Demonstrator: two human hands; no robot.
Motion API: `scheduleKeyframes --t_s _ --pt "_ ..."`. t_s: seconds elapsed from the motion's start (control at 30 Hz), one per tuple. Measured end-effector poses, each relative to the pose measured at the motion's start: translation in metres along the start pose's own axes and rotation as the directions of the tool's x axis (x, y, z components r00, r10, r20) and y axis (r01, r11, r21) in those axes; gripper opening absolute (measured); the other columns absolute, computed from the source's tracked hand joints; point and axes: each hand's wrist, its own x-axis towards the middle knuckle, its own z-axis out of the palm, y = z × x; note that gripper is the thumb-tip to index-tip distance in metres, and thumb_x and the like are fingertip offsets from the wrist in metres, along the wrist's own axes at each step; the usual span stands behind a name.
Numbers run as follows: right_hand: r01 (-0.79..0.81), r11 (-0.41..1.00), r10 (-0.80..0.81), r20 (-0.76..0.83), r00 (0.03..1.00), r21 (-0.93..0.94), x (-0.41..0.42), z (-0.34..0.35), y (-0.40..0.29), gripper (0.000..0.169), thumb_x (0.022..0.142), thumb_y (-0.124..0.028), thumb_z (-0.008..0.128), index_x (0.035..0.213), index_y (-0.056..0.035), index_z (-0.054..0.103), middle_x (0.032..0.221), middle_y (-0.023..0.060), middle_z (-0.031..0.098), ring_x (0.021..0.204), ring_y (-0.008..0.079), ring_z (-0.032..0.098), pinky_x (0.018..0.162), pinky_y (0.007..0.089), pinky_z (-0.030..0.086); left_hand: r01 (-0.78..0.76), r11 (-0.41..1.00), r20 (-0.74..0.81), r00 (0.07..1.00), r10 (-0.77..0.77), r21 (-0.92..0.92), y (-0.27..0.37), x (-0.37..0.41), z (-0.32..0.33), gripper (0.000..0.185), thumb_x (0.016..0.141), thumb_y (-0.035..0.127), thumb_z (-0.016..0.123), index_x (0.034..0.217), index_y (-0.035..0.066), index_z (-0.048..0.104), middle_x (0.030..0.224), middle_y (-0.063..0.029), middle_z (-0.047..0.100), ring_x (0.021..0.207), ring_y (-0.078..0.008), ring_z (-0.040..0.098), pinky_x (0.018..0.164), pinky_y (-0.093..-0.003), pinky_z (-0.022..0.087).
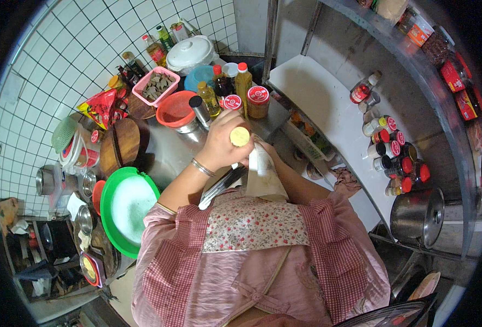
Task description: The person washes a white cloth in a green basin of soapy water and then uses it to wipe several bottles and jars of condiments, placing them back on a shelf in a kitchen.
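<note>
My left hand (224, 141) is closed around a pale yellow cylindrical thing (240, 136), whose round end faces up at the camera; it may be a handle or a cut piece of food. Close against it on the right is my right hand (267, 149), mostly hidden behind a whitish cloth or sheet (263, 173) that hangs down towards the apron. Its fingers cannot be made out. Below both hands, a dark and silvery flat thing (223, 186) slants down to the left. A metal bangle circles my left wrist.
A green basin of suds (105, 210) stands at the left, near a round wooden board (120, 145). Beyond my hands are a red bowl (171, 118), a pink basket (174, 92), oil bottles (209, 98) and a jar (258, 106). Several spice jars (394, 149) line the white shelf at the right.
</note>
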Motion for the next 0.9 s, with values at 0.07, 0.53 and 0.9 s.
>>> scheduleKeyframes --t_s 0.07,0.53,0.9 --pt "-0.195 0.895 0.125 0.196 0.973 0.401 -0.003 -0.014 -0.014 0.041 0.085 -0.039 0.047 0.107 -0.0046 0.05 0.086 0.0124 0.059 0.073 0.0211 0.06 0.061 0.0318 0.051 0.0 0.998 -0.016 1.0 0.001 0.071 -0.016 -0.002 0.002 0.019 0.059 0.013 0.063 0.068 0.004 0.05 0.071 -0.0131 0.05 0.069 -0.0318 0.05 0.061 -0.0389 0.042" --pt "0.189 0.899 -0.019 -0.396 0.918 0.396 -0.061 0.003 -0.137 0.057 0.083 -0.048 0.049 0.122 -0.0069 0.042 0.106 0.0112 0.054 0.094 0.023 0.055 0.081 0.0372 0.046 0.398 0.916 -0.305 0.867 -0.395 -0.054 -0.161 -0.063 0.033 0.009 0.079 0.008 0.06 0.079 0.003 0.053 0.072 0.0003 0.055 0.064 -0.0086 0.05 0.059 -0.0242 0.043" --pt "0.111 0.986 -0.039 -0.478 0.877 0.124 -0.12 -0.049 -0.138 0.043 0.08 -0.027 0.06 0.114 -0.0052 0.046 0.095 0.0069 0.057 0.084 0.0173 0.057 0.073 0.0322 0.048 0.509 0.857 -0.41 0.765 -0.496 -0.088 -0.193 -0.072 0.054 0.02 0.076 0.011 0.064 0.08 -0.002 0.05 0.083 -0.0109 0.047 0.074 -0.0252 0.049 0.07 -0.0339 0.04"
